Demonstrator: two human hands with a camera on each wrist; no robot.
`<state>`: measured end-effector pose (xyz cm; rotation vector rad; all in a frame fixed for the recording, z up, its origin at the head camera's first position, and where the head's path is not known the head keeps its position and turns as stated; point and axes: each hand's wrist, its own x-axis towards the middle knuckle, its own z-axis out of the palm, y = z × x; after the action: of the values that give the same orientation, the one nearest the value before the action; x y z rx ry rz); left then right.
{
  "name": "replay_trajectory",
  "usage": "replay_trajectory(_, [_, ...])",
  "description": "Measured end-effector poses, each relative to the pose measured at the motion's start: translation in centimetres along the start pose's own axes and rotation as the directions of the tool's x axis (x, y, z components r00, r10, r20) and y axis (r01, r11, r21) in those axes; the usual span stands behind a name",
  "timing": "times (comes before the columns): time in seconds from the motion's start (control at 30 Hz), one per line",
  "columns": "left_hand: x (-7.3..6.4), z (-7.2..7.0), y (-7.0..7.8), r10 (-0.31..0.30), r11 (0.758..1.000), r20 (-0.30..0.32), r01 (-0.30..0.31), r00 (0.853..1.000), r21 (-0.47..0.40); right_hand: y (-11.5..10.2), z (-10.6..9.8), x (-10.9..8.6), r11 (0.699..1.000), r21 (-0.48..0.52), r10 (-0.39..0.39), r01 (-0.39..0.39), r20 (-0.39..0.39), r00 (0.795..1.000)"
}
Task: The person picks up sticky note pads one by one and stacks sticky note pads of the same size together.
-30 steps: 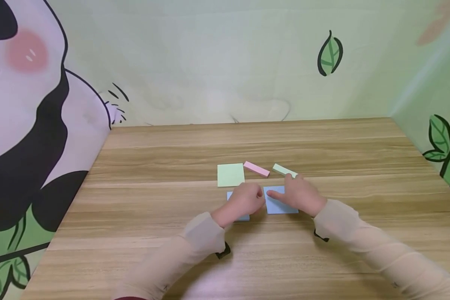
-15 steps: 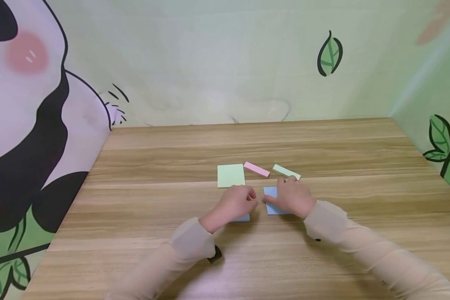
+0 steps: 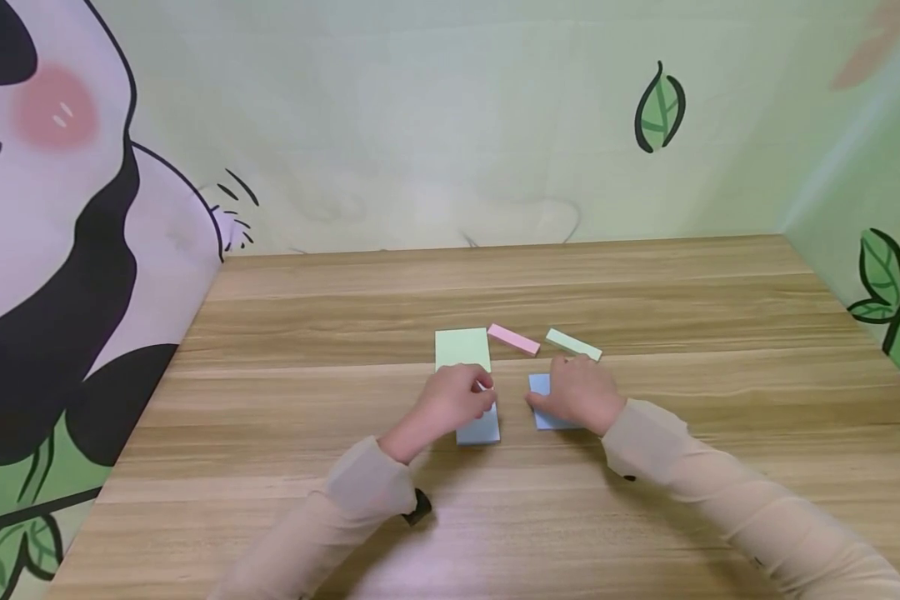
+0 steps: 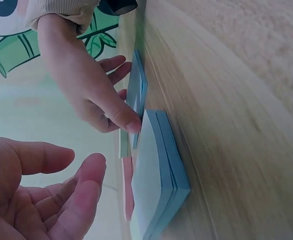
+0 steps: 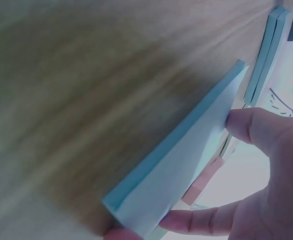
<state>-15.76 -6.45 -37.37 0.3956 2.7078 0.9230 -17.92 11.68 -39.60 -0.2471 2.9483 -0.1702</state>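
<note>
My left hand [image 3: 450, 396] hovers over a stack of two blue sticky note pads [image 3: 478, 429]. In the left wrist view, the thumb and index finger of that hand are apart, with nothing between them, and the other fingers are loosely bent. To the right, a single blue sticky note pad [image 5: 186, 145] lies under my right hand [image 3: 581, 390]. The right thumb touches its left edge while the fingers reach its opposite side, so the hand grips it across. Much of this pad is hidden by the hand in the head view.
Behind the blue stack lies a light green square pad [image 3: 461, 348], partly covered by the left hand. A narrow pink pad [image 3: 513, 340] and a narrow green pad [image 3: 572, 344] lie slanted farther back. The wooden table [image 3: 307, 350] meets a printed backdrop.
My left hand has drawn back leftward, uncovering the front of the blue stack. My right hand has shifted slightly left over its pad, revealing the narrow green pad's right end.
</note>
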Motion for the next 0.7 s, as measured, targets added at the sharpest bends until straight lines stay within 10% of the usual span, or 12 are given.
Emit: replay_trajectory(0.7, [-0.2,-0.6,-1.4,-0.073,0.994,0.021,0.075,0.997,-0.078,-0.3,-0.7,0.6,1.0,0.0,0.003,-0.003,0.011,1.0])
